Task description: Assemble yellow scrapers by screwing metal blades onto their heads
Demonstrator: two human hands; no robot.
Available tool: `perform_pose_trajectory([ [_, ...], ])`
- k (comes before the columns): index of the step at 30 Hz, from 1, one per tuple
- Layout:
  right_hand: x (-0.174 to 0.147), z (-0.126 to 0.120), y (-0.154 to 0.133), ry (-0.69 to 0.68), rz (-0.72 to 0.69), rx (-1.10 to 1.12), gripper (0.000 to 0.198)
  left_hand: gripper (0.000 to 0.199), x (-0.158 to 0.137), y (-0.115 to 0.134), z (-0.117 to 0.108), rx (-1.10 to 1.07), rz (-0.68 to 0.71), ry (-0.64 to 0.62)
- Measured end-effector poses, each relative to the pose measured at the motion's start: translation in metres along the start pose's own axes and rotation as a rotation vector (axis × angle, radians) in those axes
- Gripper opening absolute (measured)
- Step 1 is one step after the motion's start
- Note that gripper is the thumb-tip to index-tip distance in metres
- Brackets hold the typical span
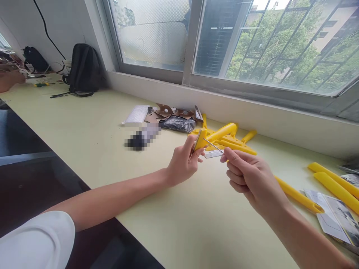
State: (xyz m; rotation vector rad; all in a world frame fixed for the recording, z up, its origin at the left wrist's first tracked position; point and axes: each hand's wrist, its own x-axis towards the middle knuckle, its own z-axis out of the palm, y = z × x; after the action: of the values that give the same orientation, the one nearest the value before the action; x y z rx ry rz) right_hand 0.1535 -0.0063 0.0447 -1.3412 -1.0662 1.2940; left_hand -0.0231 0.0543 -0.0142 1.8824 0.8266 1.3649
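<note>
My left hand (183, 160) is closed on a yellow plastic tool head (200, 140), held up above the table between thumb and fingers. A rounded yellow handle (223, 131) extends to its right; whether it is joined to the head or lies behind it, I cannot tell. In my right hand (246, 170) is a thin metal screwdriver (213, 145), its grip hidden by my fingers. The shaft slants up and left, with its tip at the yellow head. Just behind my hands lie several yellow plastic parts (241, 142) in a pile.
Packets and brown cardboard (182, 114) sit by the window wall, with a black plastic-wrapped packet (178, 123) in front. Yellow tubes (336, 186) and printed leaflets (331, 216) lie at right. A black backpack (84, 69) stands far left, near another person's hand (11, 78).
</note>
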Motion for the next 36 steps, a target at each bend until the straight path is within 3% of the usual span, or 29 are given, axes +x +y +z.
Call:
perform_pose_trajectory([
  [4, 0.008, -0.008, -0.003, -0.166, 0.277, 0.288, 0.038, 0.021, 0.001, -0.001, -0.002, 0.019, 0.027, -0.002],
  [7, 0.009, -0.007, 0.0, -0.188, 0.25, 0.22, 0.037, 0.022, 0.004, -0.003, -0.004, 0.05, 0.044, -0.003],
  [9, 0.009, -0.005, 0.004, -0.098, 0.034, -0.005, 0.037, 0.022, 0.005, -0.004, -0.006, 0.047, 0.03, 0.006],
  [12, 0.01, -0.004, 0.012, 0.162, -0.586, -0.594, 0.032, 0.022, 0.005, -0.001, -0.005, -0.011, -0.021, 0.008],
  [14, 0.011, -0.005, 0.018, 0.257, -0.935, -0.983, 0.033, 0.024, 0.003, 0.002, -0.002, -0.092, -0.077, -0.013],
  [15, 0.011, -0.005, 0.02, 0.265, -1.036, -1.117, 0.035, 0.026, 0.002, 0.003, -0.001, -0.13, -0.106, -0.022],
  [17, 0.009, -0.002, 0.023, 0.271, -1.102, -1.197, 0.037, 0.028, -0.001, 0.006, 0.002, -0.17, -0.144, -0.03],
  [19, 0.004, 0.004, 0.022, 0.271, -0.998, -1.06, 0.037, 0.028, -0.002, 0.006, 0.003, -0.165, -0.149, -0.026],
  [21, -0.001, 0.009, 0.016, 0.232, -0.74, -0.781, 0.039, 0.027, -0.003, 0.006, 0.002, -0.156, -0.146, -0.027],
  [25, -0.005, 0.009, 0.003, 0.026, -0.137, -0.107, 0.039, 0.025, -0.005, 0.006, 0.0, -0.144, -0.107, -0.026],
  [29, 0.0, 0.001, -0.003, -0.128, 0.212, 0.294, 0.04, 0.023, -0.006, 0.01, -0.002, -0.099, -0.045, -0.009],
  [32, 0.005, 0.001, -0.005, -0.178, 0.25, 0.32, 0.04, 0.027, -0.004, 0.011, 0.001, -0.165, -0.058, 0.007],
  [36, 0.012, 0.005, -0.001, -0.058, -0.049, 0.012, 0.041, 0.032, 0.01, 0.002, 0.004, -0.43, -0.281, 0.08],
])
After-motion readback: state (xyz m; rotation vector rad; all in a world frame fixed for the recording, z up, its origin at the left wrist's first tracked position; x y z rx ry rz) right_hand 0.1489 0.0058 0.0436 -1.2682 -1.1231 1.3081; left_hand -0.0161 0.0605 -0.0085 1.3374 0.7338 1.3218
